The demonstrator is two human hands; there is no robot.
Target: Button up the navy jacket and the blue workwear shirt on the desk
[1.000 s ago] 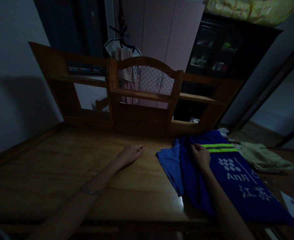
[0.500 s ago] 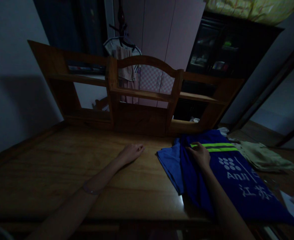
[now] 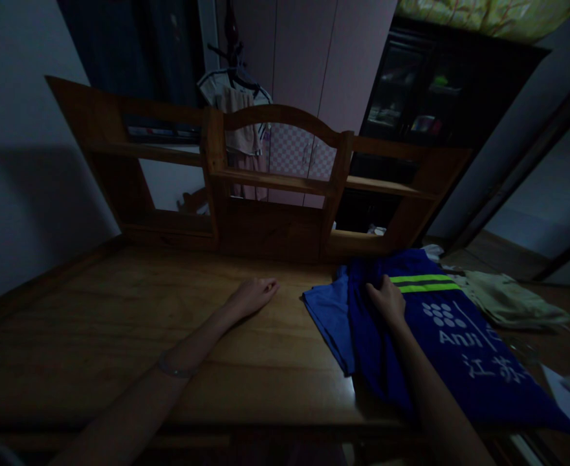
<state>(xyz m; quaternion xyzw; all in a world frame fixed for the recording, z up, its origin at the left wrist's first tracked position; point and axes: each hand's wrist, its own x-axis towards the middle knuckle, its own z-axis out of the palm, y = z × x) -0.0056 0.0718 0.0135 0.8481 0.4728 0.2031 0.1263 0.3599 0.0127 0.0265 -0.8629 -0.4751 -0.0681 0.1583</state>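
Note:
My left hand rests on the bare wooden desk top, its fingers curled together with nothing seen in them. On the right lies a dark blue work garment with yellow-green reflective stripes, white dots, the word "Anji" and Chinese characters. My right hand is on its left part, just left of the stripes, with fingers closed on the cloth; the fingertips are partly hidden. A lighter blue folded cloth sticks out from under the garment's left edge.
A wooden shelf unit rises along the desk's back edge. Pale folded cloth lies right of the garment, near white paper. A wall borders the left side. Behind stand a pink wardrobe and a dark cabinet.
The fingers of my right hand have drawn in on the blue garment, and the hand sits slightly lower. My left hand stays in place. The view has shifted slightly.

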